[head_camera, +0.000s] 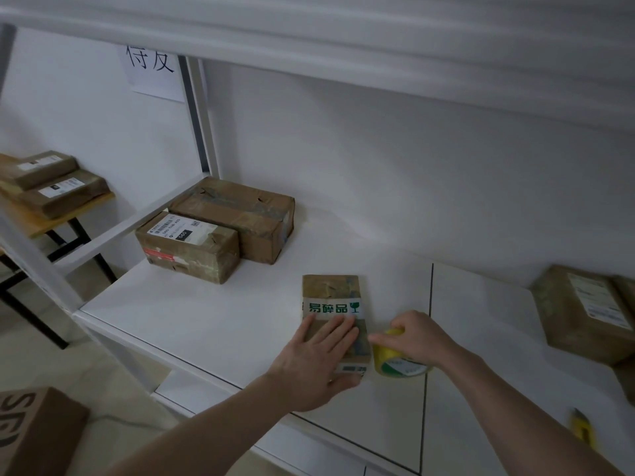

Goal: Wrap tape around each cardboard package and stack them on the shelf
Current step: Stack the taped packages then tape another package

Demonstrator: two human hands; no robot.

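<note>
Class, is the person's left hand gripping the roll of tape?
No, the left hand lies flat on the small package; the right hand grips the tape roll.

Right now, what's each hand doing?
Left hand: open, pressing flat on the small package.
Right hand: gripping the tape roll.

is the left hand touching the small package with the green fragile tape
Touching. The head view shows the left hand lying flat with straight fingers on top of the small cardboard package, just below its green-printed tape band.
</note>
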